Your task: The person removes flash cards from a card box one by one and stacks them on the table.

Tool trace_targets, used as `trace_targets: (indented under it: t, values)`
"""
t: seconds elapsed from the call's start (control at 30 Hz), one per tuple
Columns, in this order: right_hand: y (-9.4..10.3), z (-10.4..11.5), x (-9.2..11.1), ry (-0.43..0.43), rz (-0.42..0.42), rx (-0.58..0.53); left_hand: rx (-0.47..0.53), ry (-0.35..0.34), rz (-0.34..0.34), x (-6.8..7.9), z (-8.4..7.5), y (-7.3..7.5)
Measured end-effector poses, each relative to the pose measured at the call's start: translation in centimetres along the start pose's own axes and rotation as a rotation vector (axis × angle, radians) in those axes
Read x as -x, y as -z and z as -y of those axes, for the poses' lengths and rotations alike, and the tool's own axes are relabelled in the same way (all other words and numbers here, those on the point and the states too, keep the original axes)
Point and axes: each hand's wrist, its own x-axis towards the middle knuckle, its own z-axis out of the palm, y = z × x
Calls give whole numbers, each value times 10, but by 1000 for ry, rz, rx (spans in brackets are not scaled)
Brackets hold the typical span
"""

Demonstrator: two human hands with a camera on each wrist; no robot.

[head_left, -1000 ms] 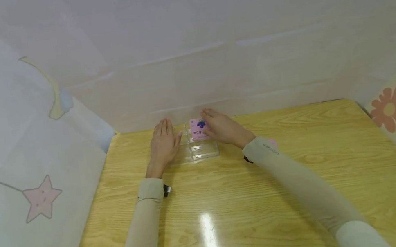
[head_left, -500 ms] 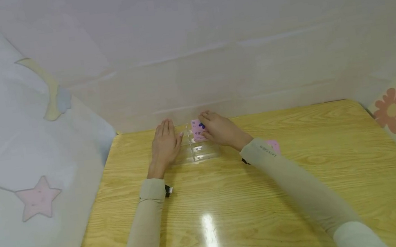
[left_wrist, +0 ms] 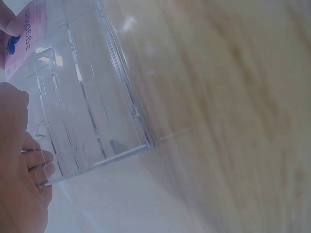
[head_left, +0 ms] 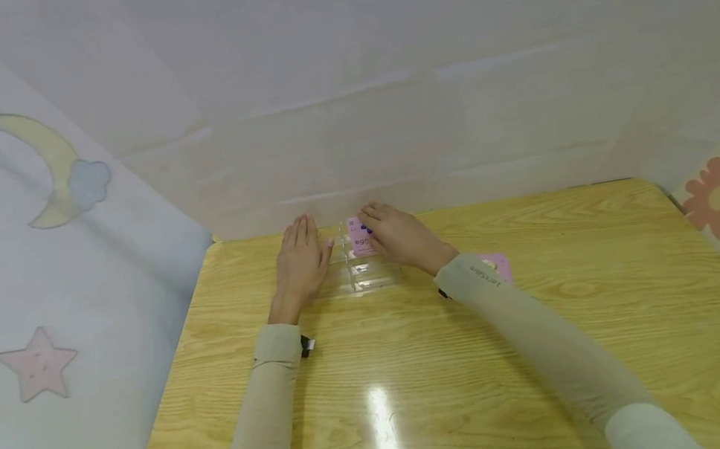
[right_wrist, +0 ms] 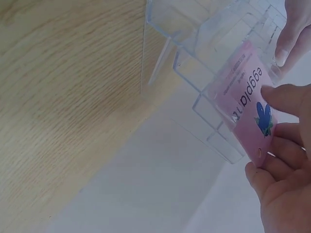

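A clear plastic stepped rack [head_left: 376, 273] with several tiers stands at the back of the wooden table. At its left side, my left hand [head_left: 298, 263] holds it; in the left wrist view the fingers [left_wrist: 39, 162] show through the clear wall. My right hand [head_left: 402, 236] pinches a pink card [right_wrist: 245, 92] between thumb and fingers. This card bears the word "eggplant" and a dark blue eggplant picture. Its lower edge sits at one of the rack's upper tiers, and the right fingers cover part of it in the head view.
A second pink card [head_left: 500, 265] lies on the table [head_left: 486, 374], partly hidden by the right sleeve. A pale cloth wall [head_left: 390, 138] rises right behind the rack. Printed cloth also hangs along the left and right sides.
My right hand has shifted slightly left and now covers more of the eggplant card. More of the second card shows beside the sleeve. The left hand has stayed on the rack.
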Motion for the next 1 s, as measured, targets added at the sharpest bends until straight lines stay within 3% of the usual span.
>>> trace_targets:
  t: [0.47, 0.73, 1.0]
  values:
    - [-3, -7, -9, -46, -91, -150, -14, 3, -1, 0, -1, 0]
    - [4, -9, -13, -122, -49, -248, -26, -4, -21, -1, -1, -1]
    - [14, -12, -21, -180, 48, -343, -22, 3, -3, -1, -1, 0]
